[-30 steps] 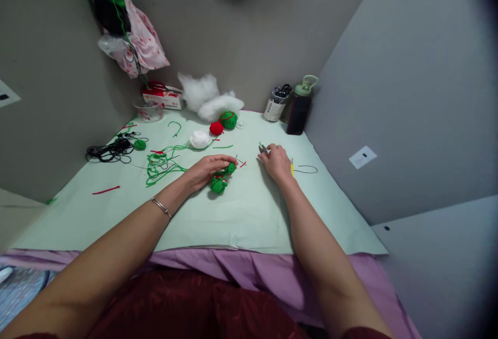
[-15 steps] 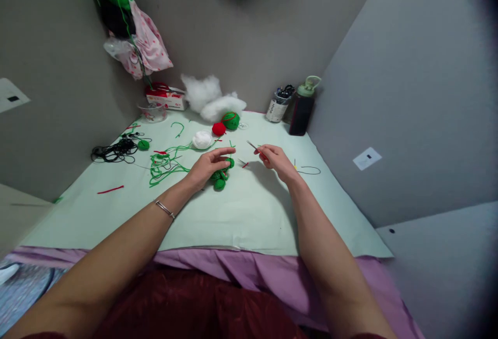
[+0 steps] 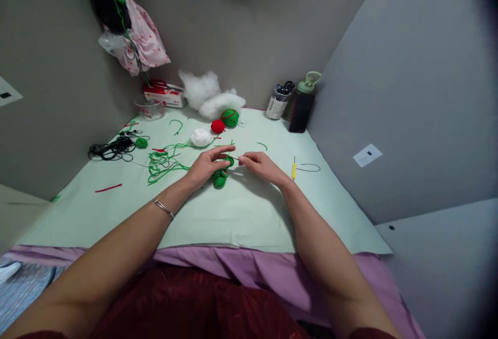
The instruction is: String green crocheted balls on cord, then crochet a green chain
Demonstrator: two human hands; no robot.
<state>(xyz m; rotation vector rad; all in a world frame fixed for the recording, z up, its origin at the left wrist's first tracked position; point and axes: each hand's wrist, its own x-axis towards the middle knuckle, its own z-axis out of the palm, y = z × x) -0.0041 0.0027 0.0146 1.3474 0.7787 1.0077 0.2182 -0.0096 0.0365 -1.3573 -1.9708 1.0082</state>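
Note:
My left hand [image 3: 206, 166] grips a small green crocheted figure [image 3: 220, 179] with red and white bits on it, thumb and fingers closed around its upper part. A short green yarn end rises near my left fingertips. Close on the right, my right hand [image 3: 261, 165] is closed on thread snips, whose thin metal blades [image 3: 236, 159] point left at the top of the figure; their red handle is hidden in my palm. A yellow-handled crochet hook [image 3: 293, 168] lies on the table right of my right hand, beside a loop of dark cord [image 3: 311, 166].
White [image 3: 201, 137], red [image 3: 218, 126] and green [image 3: 230, 117] yarn balls sit behind my hands, before white stuffing [image 3: 212, 95]. Tangled green yarn [image 3: 161, 166] and black cord [image 3: 112, 148] lie left. A pen cup [image 3: 276, 106] and bottle [image 3: 303, 105] stand back right.
My right hand has lifted the snips from the right and brought them left to the crocheted figure. My left hand has raised its index finger while keeping hold of the figure.

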